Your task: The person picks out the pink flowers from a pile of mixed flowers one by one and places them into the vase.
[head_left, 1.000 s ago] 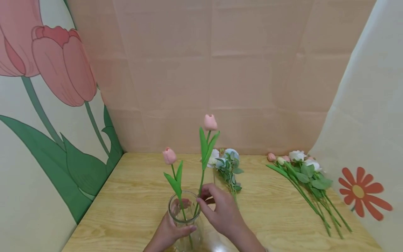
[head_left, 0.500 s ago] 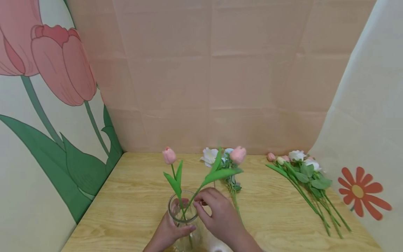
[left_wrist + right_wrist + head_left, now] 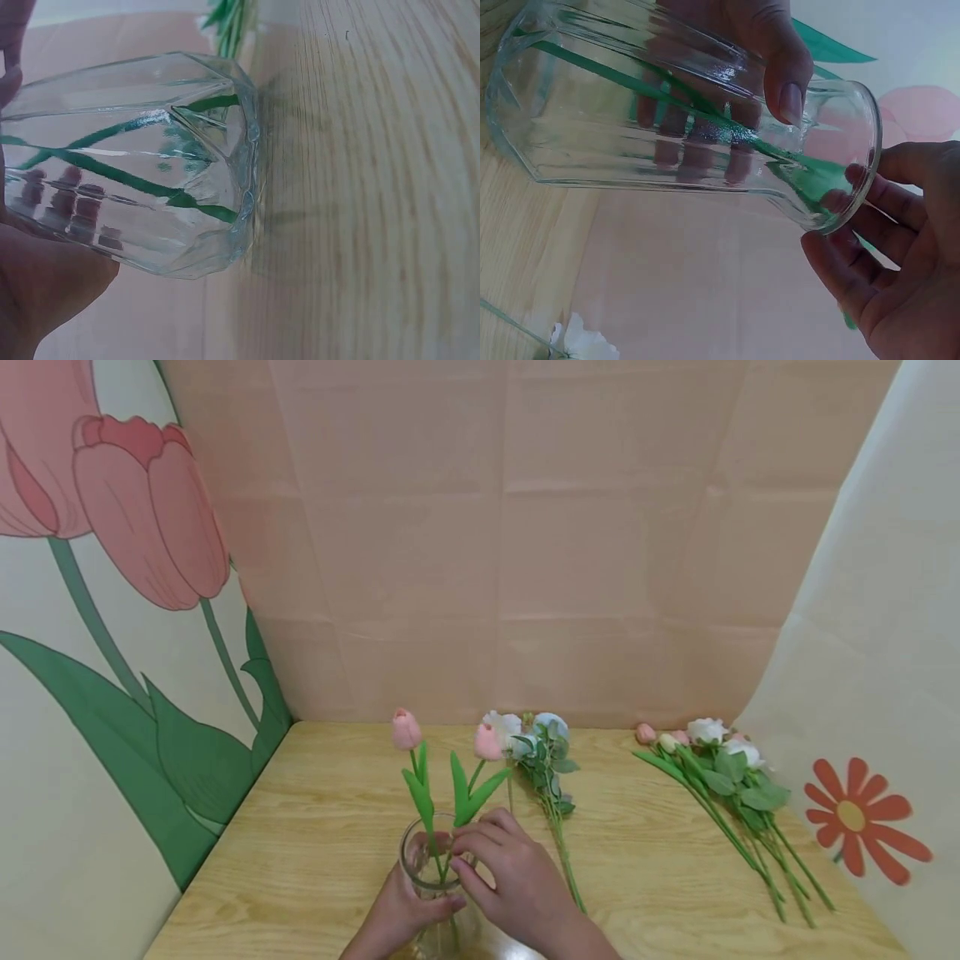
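A clear glass vase (image 3: 461,914) stands on the wooden table, and my left hand (image 3: 401,908) grips it around the side below the rim. Two pink tulips with green leaves rise from its mouth, a left tulip (image 3: 406,730) and a right tulip (image 3: 488,742). My right hand (image 3: 517,878) is at the rim, its fingertips pinching the right tulip's stem just at the mouth. In the left wrist view the green stems (image 3: 124,176) cross inside the faceted glass. The right wrist view shows right-hand fingers (image 3: 877,217) around the vase lip, partly seen through glass.
Behind my right hand lies a bunch of white and pale blue flowers (image 3: 551,752) with leafy stems. Farther right, several pink tulips and white roses (image 3: 738,768) lie at an angle. A pink cloth (image 3: 495,543) hangs behind the table (image 3: 315,843), with printed cloths at both sides.
The right tulip stood tall, then leaned right, and now sits lower and more upright in the vase. My right hand has shifted slightly left over the mouth. My left hand stays on the vase.
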Demonstrator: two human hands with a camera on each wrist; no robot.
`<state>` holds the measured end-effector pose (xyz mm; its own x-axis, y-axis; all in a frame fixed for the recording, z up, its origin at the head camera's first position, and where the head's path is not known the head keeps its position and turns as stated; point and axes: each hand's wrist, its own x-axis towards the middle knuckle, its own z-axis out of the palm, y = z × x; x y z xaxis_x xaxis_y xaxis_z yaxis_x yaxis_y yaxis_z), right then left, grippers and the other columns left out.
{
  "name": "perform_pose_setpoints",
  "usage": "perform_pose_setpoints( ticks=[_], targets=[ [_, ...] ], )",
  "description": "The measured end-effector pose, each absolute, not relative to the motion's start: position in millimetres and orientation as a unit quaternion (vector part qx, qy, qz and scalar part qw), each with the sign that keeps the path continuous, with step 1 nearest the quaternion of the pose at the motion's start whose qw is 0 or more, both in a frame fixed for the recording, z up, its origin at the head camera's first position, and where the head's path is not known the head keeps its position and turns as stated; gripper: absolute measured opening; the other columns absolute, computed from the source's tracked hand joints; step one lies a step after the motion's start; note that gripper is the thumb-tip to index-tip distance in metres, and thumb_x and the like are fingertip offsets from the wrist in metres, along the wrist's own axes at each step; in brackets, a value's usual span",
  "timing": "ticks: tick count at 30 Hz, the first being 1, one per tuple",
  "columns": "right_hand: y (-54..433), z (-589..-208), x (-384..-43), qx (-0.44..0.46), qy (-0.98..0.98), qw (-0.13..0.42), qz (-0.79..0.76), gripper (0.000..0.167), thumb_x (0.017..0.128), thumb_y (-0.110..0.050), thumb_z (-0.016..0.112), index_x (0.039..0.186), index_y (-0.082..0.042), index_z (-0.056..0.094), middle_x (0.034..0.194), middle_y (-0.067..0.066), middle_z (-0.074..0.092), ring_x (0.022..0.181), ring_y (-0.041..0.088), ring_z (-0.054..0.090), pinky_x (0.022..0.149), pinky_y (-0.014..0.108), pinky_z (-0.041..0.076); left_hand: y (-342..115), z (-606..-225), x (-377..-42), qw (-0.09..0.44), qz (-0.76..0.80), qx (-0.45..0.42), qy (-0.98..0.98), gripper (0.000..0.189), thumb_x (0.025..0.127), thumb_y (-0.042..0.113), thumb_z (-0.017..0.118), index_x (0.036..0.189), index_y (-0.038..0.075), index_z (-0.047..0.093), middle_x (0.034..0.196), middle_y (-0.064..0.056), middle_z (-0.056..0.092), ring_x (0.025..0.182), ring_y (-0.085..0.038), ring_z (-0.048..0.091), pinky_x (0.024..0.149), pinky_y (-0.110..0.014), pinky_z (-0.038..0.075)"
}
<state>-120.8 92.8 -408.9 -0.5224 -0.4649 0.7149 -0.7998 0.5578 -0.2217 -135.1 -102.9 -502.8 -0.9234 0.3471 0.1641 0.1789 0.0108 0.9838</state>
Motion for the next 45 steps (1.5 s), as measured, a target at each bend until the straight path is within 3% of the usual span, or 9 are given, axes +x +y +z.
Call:
perform_pose_setpoints(
  ticks=[12,18,26,35,45],
  targets=[
    [98.1,-408.6,-119.6,0.379,-0.829,0.281,0.301,0.005,0.092,-0.017,0.075,0.096,-0.019,0.074,0.102,-0.008,0.073,0.101,0.005,0.059,0.083,0.020,0.054,-101.7,-500.8,-135.7,0.063,0.675,0.182,0.712,0.074,0.081,0.014,0.084,0.142,0.012,0.042,0.140,-0.013,0.055,0.122,-0.031,0.059,0.100,-0.033,0.050],
    [105.8,-408.1,-121.5,0.398,-0.807,0.300,0.316,0.005,0.096,-0.017,0.070,0.100,-0.019,0.073,0.104,-0.010,0.071,0.102,0.009,0.064,0.087,0.022,0.055,-102.2,-501.8,-137.0,0.065,0.680,0.178,0.709,0.076,0.081,0.014,0.084,0.143,0.009,0.040,0.144,-0.024,0.048,0.125,-0.046,0.054,0.096,-0.028,0.052],
    [120.3,-406.6,-124.6,0.396,-0.805,0.317,0.306,0.007,0.095,-0.014,0.071,0.100,-0.018,0.070,0.103,-0.007,0.070,0.098,0.011,0.065,0.085,0.023,0.054,-101.8,-502.7,-135.2,0.041,0.657,0.176,0.732,0.075,0.079,0.014,0.086,0.141,0.011,0.044,0.142,-0.020,0.052,0.130,-0.047,0.049,0.101,-0.053,0.049],
    [141.0,-408.0,-126.9,0.346,-0.828,0.326,0.299,0.022,0.085,-0.007,0.079,0.100,-0.021,0.070,0.102,-0.012,0.068,0.093,0.007,0.066,0.080,0.021,0.055,-102.1,-500.8,-133.7,0.045,0.658,0.160,0.735,0.077,0.079,0.017,0.087,0.142,0.009,0.044,0.144,-0.019,0.051,0.135,-0.044,0.045,0.106,-0.059,0.044],
    [164.5,-410.6,-127.6,0.287,-0.862,0.316,0.275,0.023,0.083,-0.008,0.081,0.102,-0.017,0.071,0.100,-0.010,0.070,0.092,0.008,0.067,0.076,0.028,0.058,-102.9,-500.7,-132.0,0.060,0.665,0.157,0.727,0.076,0.079,0.016,0.086,0.142,0.010,0.043,0.146,-0.022,0.049,0.135,-0.047,0.043,0.105,-0.065,0.042]
  ],
)
